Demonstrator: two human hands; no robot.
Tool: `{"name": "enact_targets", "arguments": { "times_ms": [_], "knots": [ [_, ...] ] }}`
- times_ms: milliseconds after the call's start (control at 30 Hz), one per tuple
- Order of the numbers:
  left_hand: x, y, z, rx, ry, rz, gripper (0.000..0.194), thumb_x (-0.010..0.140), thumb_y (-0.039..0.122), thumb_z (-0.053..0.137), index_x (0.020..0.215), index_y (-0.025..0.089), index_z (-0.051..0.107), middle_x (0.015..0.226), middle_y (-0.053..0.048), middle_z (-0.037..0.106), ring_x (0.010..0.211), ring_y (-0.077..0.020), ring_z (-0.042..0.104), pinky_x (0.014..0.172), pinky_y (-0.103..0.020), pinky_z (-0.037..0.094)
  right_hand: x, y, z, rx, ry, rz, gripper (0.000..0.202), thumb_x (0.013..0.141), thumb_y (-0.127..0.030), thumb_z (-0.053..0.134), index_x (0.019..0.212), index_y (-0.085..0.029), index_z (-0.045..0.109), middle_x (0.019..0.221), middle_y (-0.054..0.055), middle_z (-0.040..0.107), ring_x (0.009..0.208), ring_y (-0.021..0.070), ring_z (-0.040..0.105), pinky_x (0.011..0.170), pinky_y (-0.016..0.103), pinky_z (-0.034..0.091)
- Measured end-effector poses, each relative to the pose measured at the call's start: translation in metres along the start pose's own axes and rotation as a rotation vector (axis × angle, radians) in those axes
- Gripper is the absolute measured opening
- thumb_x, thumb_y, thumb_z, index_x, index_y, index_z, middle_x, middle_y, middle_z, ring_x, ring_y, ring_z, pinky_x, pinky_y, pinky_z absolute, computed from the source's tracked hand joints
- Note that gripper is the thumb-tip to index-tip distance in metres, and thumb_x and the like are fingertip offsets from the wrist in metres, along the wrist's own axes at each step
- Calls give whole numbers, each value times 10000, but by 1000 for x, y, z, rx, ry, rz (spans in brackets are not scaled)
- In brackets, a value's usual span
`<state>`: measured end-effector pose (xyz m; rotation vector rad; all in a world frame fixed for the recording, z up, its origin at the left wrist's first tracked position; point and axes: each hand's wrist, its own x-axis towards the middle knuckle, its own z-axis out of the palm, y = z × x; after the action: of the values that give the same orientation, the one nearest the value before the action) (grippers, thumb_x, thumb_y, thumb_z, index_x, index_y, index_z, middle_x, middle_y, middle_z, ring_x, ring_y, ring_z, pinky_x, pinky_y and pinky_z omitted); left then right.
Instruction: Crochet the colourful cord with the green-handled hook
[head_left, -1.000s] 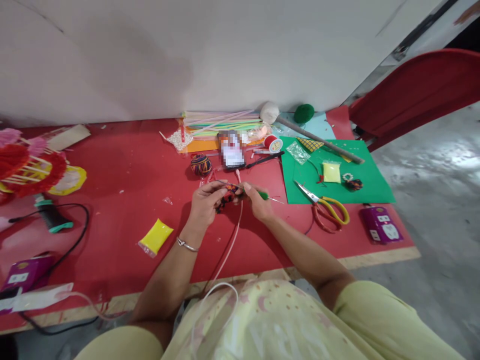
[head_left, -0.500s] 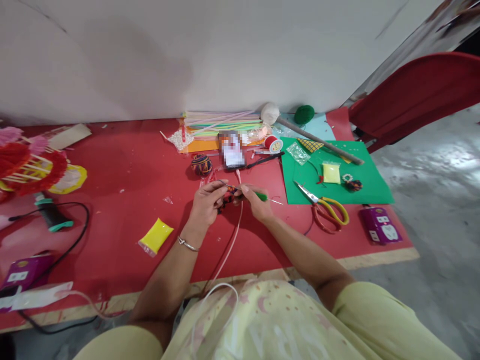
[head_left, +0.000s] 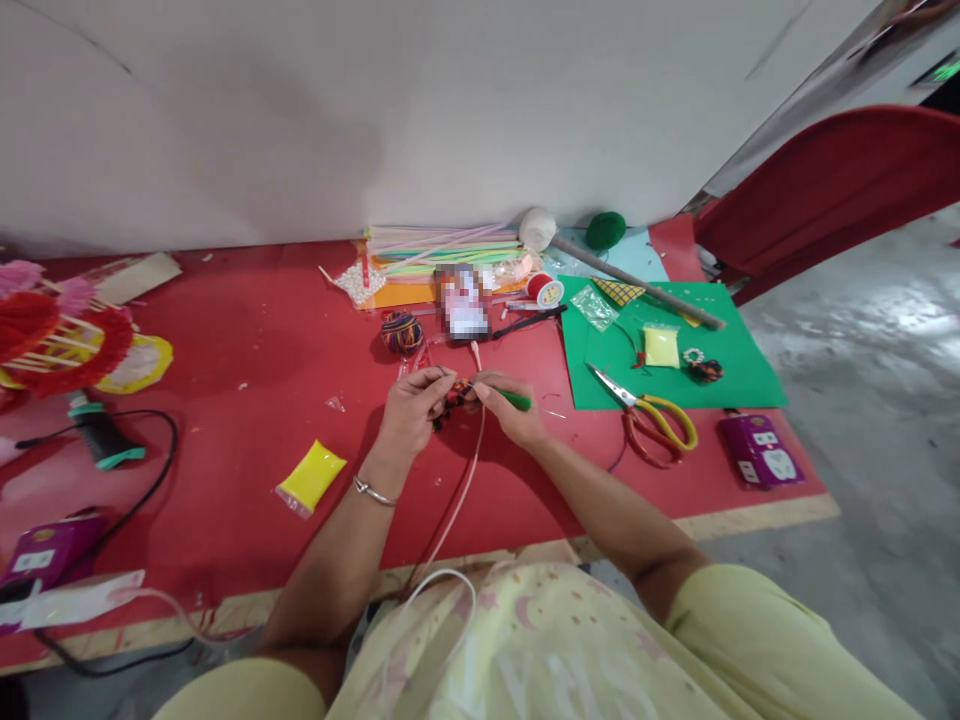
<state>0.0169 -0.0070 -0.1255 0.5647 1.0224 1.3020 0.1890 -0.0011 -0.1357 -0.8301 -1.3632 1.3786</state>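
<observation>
My left hand (head_left: 415, 408) pinches a small dark multicoloured piece of crochet (head_left: 453, 397) and a strand of yarn between thumb and fingers. My right hand (head_left: 507, 405) is closed around the green handle of a crochet hook (head_left: 519, 399), whose thin metal end sticks out to the right. Both hands meet over the red table covering, with the crochet between them. Just behind my left hand lies a ball of multicoloured yarn (head_left: 402, 333). The hook's working tip is hidden at the crochet. A pale cable (head_left: 466, 480) passes under the work toward a phone (head_left: 463, 305).
Scissors (head_left: 646, 415) lie partly on a green sheet (head_left: 600, 385) at right, near a purple socket box (head_left: 760, 450). A yellow packet (head_left: 312, 476) is left of my forearm. Against the wall are pipe cleaners (head_left: 442, 245) and a red spool (head_left: 545, 289). A glue gun (head_left: 105, 430) sits left.
My right hand and the hook have shifted slightly left, closer to my left hand, and the hook handle has tilted a little. My left hand stays almost in place.
</observation>
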Motion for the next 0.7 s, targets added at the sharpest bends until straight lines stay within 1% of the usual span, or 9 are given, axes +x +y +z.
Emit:
{"name": "enact_targets", "arguments": {
  "times_ms": [100, 167, 233, 300, 400, 500, 600, 700],
  "knots": [
    [-1, 2, -1, 12, -57, -19, 342, 537, 326, 983, 736, 145, 773, 543, 34, 578, 421, -26, 408, 405, -160, 221, 0, -2, -3, 8, -81, -12, 408, 933, -554, 678, 791, -191, 797, 800, 51, 708, 706, 156, 671, 675, 302, 551],
    [-1, 2, -1, 16, -74, -23, 348, 537, 332, 984, 740, 145, 773, 538, 37, 570, 416, -23, 398, 407, -159, 221, 0, -3, -3, 8, -88, 30, 458, 948, -581, 643, 752, -188, 775, 759, 44, 694, 660, 149, 651, 664, 306, 537],
    [-1, 2, -1, 13, -65, -23, 342, 541, 330, 981, 739, 147, 771, 546, 37, 574, 416, -21, 396, 406, -159, 222, 0, -3, -2, 2, -49, 84, 488, 956, -602, 615, 731, -189, 748, 754, 39, 682, 623, 145, 637, 638, 305, 530],
    [0, 1, 0, 11, -44, -20, 332, 556, 338, 972, 737, 149, 768, 563, 29, 591, 418, -24, 407, 399, -161, 216, -1, -3, 0, -10, -21, 103, 495, 954, -620, 604, 743, -192, 737, 782, 42, 681, 625, 147, 637, 631, 305, 536],
    [2, -2, 0, 21, -42, -8, 337, 593, 363, 956, 790, 149, 787, 575, 22, 600, 417, -28, 404, 394, -165, 203, -2, 1, 1, -21, -10, 89, 492, 962, -630, 586, 788, -197, 742, 837, 49, 691, 652, 145, 647, 652, 302, 550],
    [3, -5, -2, 42, -33, 23, 328, 592, 314, 963, 832, 157, 805, 592, 26, 616, 410, -14, 371, 399, -165, 210, -3, 3, 1, -4, 7, 78, 500, 989, -620, 548, 802, -199, 741, 852, 46, 694, 655, 139, 654, 649, 297, 553],
    [4, -6, -3, 34, -11, 34, 280, 604, 270, 952, 824, 164, 816, 581, 30, 607, 420, -19, 396, 409, -163, 222, -3, 4, 2, 21, 36, 64, 488, 1014, -592, 522, 807, -205, 737, 845, 34, 685, 654, 133, 659, 641, 290, 550],
    [3, -5, -2, 22, -15, 20, 279, 612, 261, 931, 855, 168, 831, 554, 35, 581, 427, -31, 403, 412, -169, 211, -3, 3, 4, 28, 69, 76, 483, 1006, -597, 537, 803, -207, 734, 842, 26, 685, 649, 127, 657, 637, 282, 548]
  ]
}}
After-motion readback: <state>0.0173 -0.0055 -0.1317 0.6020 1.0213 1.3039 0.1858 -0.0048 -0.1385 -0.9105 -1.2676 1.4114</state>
